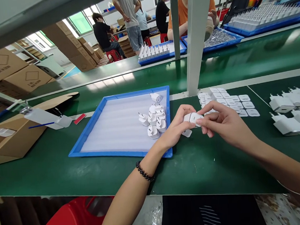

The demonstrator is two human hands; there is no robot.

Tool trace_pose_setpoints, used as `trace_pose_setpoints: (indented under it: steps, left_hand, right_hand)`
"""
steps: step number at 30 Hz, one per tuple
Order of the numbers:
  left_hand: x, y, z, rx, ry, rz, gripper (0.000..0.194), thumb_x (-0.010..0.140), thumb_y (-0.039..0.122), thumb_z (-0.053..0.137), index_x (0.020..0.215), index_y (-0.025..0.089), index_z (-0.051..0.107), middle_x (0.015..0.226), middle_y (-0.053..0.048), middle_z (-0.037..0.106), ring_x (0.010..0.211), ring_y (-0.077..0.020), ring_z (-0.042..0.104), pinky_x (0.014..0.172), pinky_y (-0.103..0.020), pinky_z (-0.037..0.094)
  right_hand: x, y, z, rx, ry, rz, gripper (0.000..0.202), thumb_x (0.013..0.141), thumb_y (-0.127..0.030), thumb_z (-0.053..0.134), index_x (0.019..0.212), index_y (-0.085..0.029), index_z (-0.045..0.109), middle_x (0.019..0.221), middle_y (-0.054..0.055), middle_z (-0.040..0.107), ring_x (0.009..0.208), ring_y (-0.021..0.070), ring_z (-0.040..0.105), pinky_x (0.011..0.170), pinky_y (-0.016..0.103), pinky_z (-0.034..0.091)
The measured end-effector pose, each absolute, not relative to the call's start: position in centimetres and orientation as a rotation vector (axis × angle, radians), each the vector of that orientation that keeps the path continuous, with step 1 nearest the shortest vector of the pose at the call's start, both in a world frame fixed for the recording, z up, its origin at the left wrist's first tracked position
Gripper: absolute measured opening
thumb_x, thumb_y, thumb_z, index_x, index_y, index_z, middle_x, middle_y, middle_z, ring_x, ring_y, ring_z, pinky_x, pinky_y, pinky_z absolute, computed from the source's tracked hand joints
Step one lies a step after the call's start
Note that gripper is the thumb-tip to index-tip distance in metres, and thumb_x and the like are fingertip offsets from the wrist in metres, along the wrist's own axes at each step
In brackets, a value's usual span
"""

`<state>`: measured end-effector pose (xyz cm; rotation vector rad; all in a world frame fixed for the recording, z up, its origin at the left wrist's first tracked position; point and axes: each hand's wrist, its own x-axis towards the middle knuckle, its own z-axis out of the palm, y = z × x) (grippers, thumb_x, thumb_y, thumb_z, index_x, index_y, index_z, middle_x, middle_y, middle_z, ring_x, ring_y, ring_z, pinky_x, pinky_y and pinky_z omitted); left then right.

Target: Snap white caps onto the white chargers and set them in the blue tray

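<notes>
My left hand (180, 124) grips a white charger (189, 117) between thumb and fingers, right of the tray. My right hand (222, 120) pinches a small white rounded piece (196, 118) against the charger's face. Part of a white label card (187, 133) shows on the table just below my left fingers. The blue-rimmed tray (91, 154) with a white liner lies to the left, and several white plug chargers (153, 131) are grouped at its right side. Beyond my right hand are rows of white square label cards (246, 105).
More chargers (288, 124) stand in rows at the far right. An open cardboard box (19, 143) and a red strip (80, 118) are on the left. A white post (193, 36) rises behind my hands. People and filled blue trays (161, 58) are across the line.
</notes>
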<state>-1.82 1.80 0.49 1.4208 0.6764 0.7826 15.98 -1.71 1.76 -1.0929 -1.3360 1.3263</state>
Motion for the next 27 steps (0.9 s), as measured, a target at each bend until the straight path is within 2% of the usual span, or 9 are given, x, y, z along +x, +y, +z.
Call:
trace_pose_setpoints:
  steps: [4,9,14,17,23,27]
  left_hand:
    - [-1.8,1.8,0.4,1.418,0.655,0.782,0.029,0.081,0.028,0.057,0.107,0.023,0.044,0.093,0.000,0.050,0.085,-0.0153,0.046,0.077,-0.028,0.035]
    - [-1.7,1.8,0.2,1.411,0.635,0.736,0.031,0.081,0.025,0.057,0.108,0.024,0.041,0.093,0.002,0.047,0.079,-0.0133,0.043,0.072,-0.027,0.033]
    - [-1.7,1.6,0.4,1.401,0.670,0.705,0.032,0.079,0.026,0.056,0.106,0.025,0.040,0.091,0.002,0.046,0.075,-0.0128,0.042,0.068,-0.026,0.032]
    - [-1.7,1.7,0.5,1.389,0.680,0.714,0.030,0.078,0.027,0.057,0.104,0.024,0.041,0.089,0.002,0.046,0.075,-0.0130,0.041,0.068,-0.026,0.032]
    - [-1.7,1.9,0.2,1.319,0.595,0.774,0.027,0.080,0.034,0.057,0.100,0.022,0.045,0.085,0.002,0.047,0.073,-0.0123,0.043,0.066,-0.025,0.034]
    - [-1.1,1.6,-0.1,1.327,0.698,0.825,0.019,0.086,0.037,0.054,0.090,0.020,0.048,0.082,0.002,0.047,0.070,-0.0108,0.046,0.064,-0.024,0.038]
  right_hand:
    - [16.1,-1.6,1.7,-1.106,-1.330,1.329,0.029,0.077,-0.037,0.082,0.085,-0.021,0.059,0.053,-0.004,0.063,0.045,0.0095,0.055,0.047,0.021,0.044]
    - [16.2,-1.7,1.8,-1.201,-1.336,1.292,0.033,0.073,-0.042,0.084,0.079,-0.021,0.059,0.044,-0.006,0.056,0.040,0.0088,0.048,0.041,0.020,0.037]
    - [16.2,-1.8,1.8,-1.269,-1.392,1.215,0.029,0.080,-0.044,0.077,0.079,-0.021,0.060,0.037,-0.009,0.045,0.037,0.0072,0.039,0.041,0.020,0.029]
    - [16.2,-1.8,1.8,-1.267,-1.408,1.213,0.028,0.084,-0.045,0.074,0.080,-0.021,0.060,0.038,-0.008,0.045,0.037,0.0070,0.037,0.041,0.021,0.027]
    - [16.3,-1.8,2.2,-1.151,-1.450,1.309,0.035,0.090,-0.055,0.064,0.079,-0.022,0.061,0.041,-0.006,0.047,0.039,0.0094,0.040,0.044,0.024,0.033]
    - [15.2,-1.9,1.0,-1.058,-1.542,1.463,0.042,0.094,-0.056,0.058,0.072,-0.021,0.062,0.051,-0.001,0.058,0.046,0.0123,0.050,0.050,0.027,0.042]
